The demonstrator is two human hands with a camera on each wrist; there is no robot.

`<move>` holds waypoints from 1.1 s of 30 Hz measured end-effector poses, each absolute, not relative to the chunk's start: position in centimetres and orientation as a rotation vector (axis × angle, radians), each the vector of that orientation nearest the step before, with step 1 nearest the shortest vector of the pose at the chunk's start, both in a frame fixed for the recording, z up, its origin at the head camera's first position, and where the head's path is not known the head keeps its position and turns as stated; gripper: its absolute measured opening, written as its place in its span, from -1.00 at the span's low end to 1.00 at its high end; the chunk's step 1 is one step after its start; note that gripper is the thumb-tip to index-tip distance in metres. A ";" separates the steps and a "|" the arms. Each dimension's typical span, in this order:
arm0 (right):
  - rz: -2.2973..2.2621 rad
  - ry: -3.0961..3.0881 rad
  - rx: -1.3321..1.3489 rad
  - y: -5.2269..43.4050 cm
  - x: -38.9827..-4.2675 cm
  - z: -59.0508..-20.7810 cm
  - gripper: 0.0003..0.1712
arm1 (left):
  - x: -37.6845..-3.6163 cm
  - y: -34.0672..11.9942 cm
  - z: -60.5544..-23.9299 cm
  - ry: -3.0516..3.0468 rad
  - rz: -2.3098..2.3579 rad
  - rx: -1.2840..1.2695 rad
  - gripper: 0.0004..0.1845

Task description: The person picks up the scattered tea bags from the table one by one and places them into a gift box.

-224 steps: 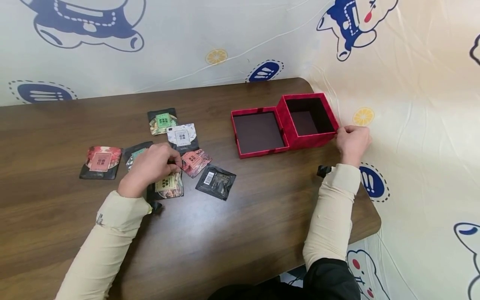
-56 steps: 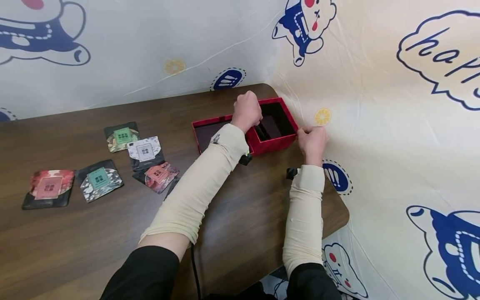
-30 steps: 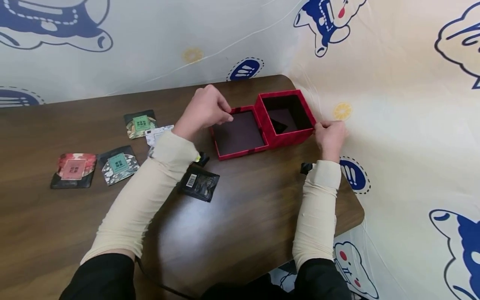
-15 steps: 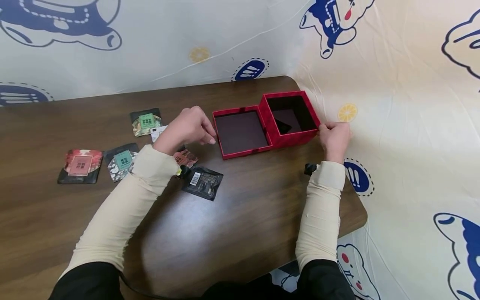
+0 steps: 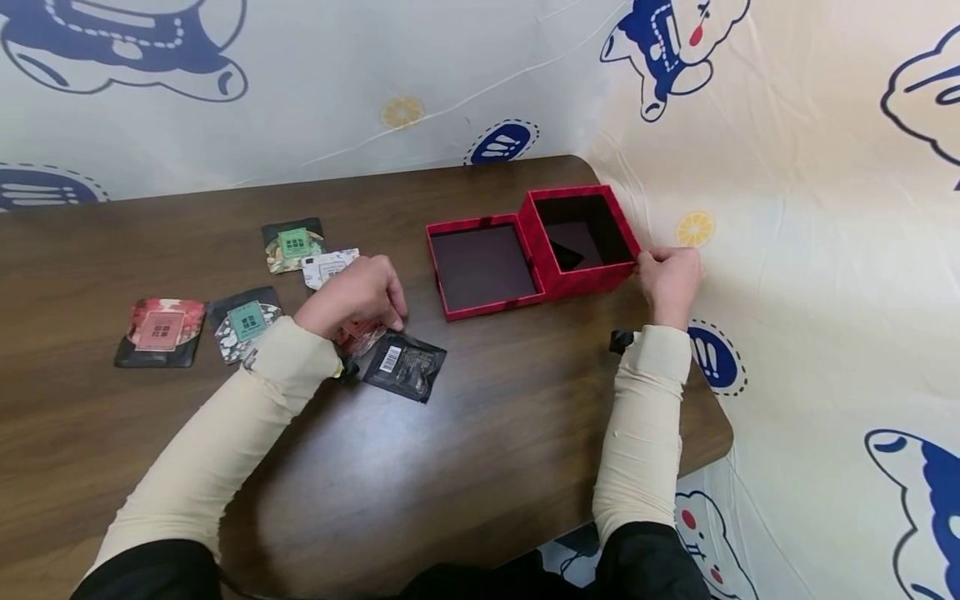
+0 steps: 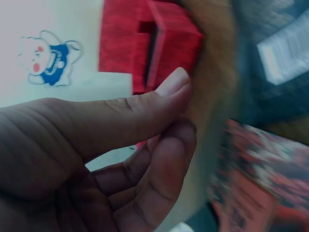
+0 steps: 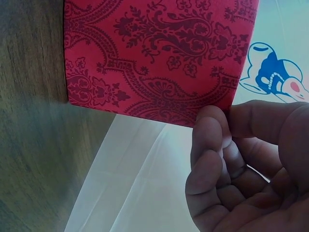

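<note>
My left hand point(image 5: 360, 296) hovers over a black sachet with a red label point(image 5: 356, 335), partly covering it. In the left wrist view its thumb and fingertips come close together with nothing held between them, and the red sachet point(image 6: 256, 179) lies beside them. My right hand point(image 5: 671, 279) pinches the near right corner of a red patterned box point(image 5: 588, 283); the right wrist view shows thumb and forefinger on the edge of the box wall point(image 7: 159, 58). The box stands open, and the dark corner of a sachet point(image 5: 566, 254) shows inside. Its hinged lid point(image 5: 483, 267) lies flat to the left.
Near the left hand lie a face-down black sachet point(image 5: 408, 367), a white-labelled one point(image 5: 324, 267) and a green-labelled one point(image 5: 294, 244). Further left are a teal-labelled sachet point(image 5: 246, 321) and another red one point(image 5: 160, 333). A printed curtain point(image 5: 787, 275) borders the table's back and right.
A yellow-labelled sachet has gone from the table, and a dark sachet now shows in the box. My left hand has come back leftward from the box to the sachets. My right hand stays at the corner.
</note>
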State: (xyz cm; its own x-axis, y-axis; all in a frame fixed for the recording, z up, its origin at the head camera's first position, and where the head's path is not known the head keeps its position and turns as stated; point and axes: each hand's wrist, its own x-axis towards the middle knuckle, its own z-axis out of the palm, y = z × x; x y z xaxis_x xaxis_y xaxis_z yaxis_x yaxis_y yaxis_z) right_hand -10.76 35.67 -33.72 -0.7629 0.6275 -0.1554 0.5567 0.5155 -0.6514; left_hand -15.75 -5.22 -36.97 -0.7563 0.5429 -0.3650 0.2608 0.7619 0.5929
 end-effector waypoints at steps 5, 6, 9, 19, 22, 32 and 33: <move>1.066 -2.645 -1.032 35.7 -10.7 -33.9 -0.65 | -15.3 -5.4 -38.1 2.407 0.677 0.597 -0.81; 1.064 -2.644 -1.033 35.7 -10.7 -33.9 -0.65 | -15.2 -5.3 -38.2 2.405 0.675 0.597 -0.80; 1.046 -2.646 -1.034 35.7 -10.7 -33.9 -0.65 | -15.1 -5.3 -38.5 2.410 0.661 0.613 -0.79; 1.054 -2.648 -1.058 35.7 -10.9 -33.9 -0.65 | -14.9 -5.1 -39.3 2.453 0.595 0.637 -0.78; 1.037 -2.652 -1.044 35.6 -10.9 -33.9 -0.65 | -14.8 -5.0 -39.0 2.446 0.569 0.623 -0.80; 1.051 -2.641 -1.042 35.5 -10.8 -33.9 -0.65 | -14.6 -4.8 -36.7 2.360 0.564 0.668 -0.86; 1.051 -2.641 -1.043 35.5 -10.8 -33.9 -0.65 | -14.6 -4.8 -36.5 2.348 0.577 0.668 -0.86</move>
State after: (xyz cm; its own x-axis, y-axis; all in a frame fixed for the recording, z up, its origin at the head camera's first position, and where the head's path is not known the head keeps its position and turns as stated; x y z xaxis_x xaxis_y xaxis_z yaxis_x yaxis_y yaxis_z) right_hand -10.84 35.52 -33.89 -0.7572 0.6382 -0.1393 0.5595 0.5236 -0.6425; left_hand -14.59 -4.82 -36.47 -0.6779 0.5865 -0.4432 0.3144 0.7763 0.5464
